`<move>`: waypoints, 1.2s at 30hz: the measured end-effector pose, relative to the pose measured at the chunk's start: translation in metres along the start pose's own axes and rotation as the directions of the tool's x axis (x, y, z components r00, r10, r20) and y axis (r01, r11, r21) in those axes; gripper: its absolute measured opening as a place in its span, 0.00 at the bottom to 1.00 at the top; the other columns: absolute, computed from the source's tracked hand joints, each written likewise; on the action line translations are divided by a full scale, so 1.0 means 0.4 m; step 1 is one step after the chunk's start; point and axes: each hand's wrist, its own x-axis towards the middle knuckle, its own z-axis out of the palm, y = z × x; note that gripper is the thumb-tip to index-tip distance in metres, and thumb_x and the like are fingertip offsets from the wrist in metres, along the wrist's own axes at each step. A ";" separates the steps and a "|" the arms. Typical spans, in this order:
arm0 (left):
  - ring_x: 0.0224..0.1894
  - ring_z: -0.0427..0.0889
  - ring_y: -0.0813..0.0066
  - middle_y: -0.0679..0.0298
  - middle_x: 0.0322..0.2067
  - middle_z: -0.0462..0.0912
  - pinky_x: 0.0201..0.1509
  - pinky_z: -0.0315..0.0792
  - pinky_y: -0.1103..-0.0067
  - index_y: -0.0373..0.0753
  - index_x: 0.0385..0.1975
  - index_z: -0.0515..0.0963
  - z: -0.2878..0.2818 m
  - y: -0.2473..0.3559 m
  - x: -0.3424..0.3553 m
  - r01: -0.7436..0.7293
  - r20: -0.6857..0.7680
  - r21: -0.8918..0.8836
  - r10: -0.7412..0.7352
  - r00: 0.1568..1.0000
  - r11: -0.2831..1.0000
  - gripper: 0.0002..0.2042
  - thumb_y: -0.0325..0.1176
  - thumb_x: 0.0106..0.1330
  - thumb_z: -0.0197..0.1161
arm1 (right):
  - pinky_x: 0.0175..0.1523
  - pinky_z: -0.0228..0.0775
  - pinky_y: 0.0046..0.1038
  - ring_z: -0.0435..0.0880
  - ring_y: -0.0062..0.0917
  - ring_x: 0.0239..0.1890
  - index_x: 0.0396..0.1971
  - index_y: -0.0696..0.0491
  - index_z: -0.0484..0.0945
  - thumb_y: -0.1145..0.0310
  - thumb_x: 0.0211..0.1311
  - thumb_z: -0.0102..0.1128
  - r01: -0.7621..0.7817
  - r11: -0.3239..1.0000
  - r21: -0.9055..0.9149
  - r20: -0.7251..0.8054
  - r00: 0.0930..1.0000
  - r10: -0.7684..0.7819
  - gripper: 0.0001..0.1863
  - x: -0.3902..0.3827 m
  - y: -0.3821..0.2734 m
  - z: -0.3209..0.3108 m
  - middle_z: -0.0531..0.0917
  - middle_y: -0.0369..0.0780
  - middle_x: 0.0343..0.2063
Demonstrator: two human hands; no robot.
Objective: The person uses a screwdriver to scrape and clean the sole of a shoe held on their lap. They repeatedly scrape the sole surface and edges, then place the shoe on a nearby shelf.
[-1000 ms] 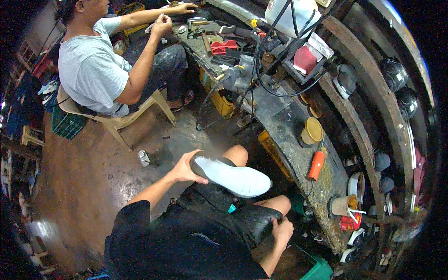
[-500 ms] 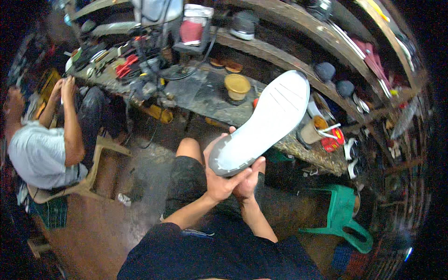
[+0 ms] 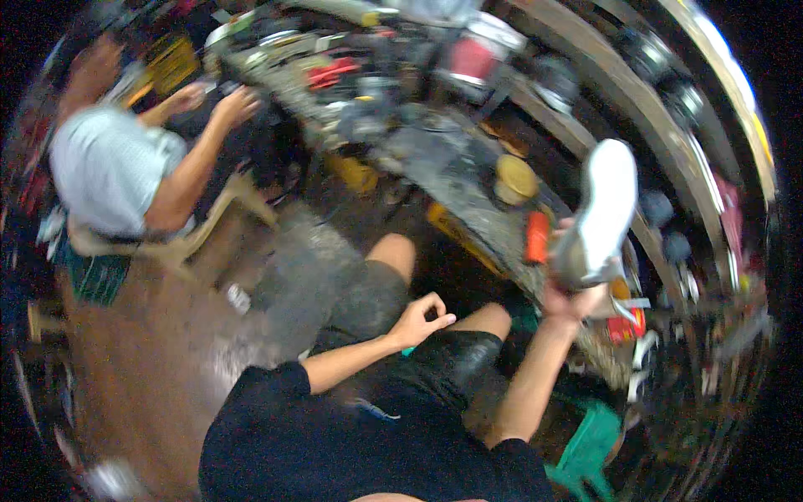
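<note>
My right hand is raised to the right, wrapped round the heel end of a white shoe sole with a grey heel. The sole stands tilted upward over the bench's right part, smeared by motion. Over my lap, near my thigh, my left hand is apart from the sole. Its fingers are loosely curved, with a gap between thumb and forefinger, and nothing shows in them.
A long workbench runs past my knees, bearing a yellow tub, an orange cylinder and red-handled tools. Wooden shelves rise behind. Another person sits at left. A green stool stands at lower right.
My left hand has let go of the sole and come down over my lap. My right hand has carried the sole to the right. The view has turned.
</note>
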 end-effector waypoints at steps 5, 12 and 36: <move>0.31 0.77 0.80 0.70 0.26 0.78 0.39 0.75 0.73 0.38 0.31 0.73 -0.004 -0.113 0.012 0.118 0.073 -0.192 -0.106 0.992 0.974 0.17 0.38 0.80 0.70 | 0.73 0.79 0.55 0.74 0.58 0.75 0.81 0.64 0.62 0.36 0.84 0.49 -0.069 0.991 -0.116 -0.030 0.997 0.066 0.47 0.360 -0.164 -0.049 0.67 0.62 0.78; 0.39 0.85 0.74 0.64 0.32 0.84 0.50 0.79 0.73 0.35 0.36 0.79 -0.023 -0.139 0.052 0.220 0.130 -0.298 -0.189 0.973 0.929 0.12 0.34 0.84 0.57 | 0.90 0.47 0.64 0.56 0.62 0.84 0.81 0.62 0.60 0.47 0.90 0.41 0.354 0.927 -0.121 -0.195 0.908 -0.372 0.37 0.352 -0.070 0.008 0.61 0.57 0.82; 0.39 0.85 0.74 0.64 0.35 0.86 0.49 0.80 0.71 0.37 0.42 0.79 -0.002 -0.203 0.070 0.345 0.156 -0.232 -0.315 0.936 0.910 0.14 0.42 0.84 0.64 | 0.71 0.65 0.57 0.74 0.54 0.71 0.70 0.40 0.86 0.15 0.55 0.66 -0.647 -0.276 -0.711 -0.048 0.436 -0.899 0.53 0.640 -0.057 -0.198 0.84 0.53 0.65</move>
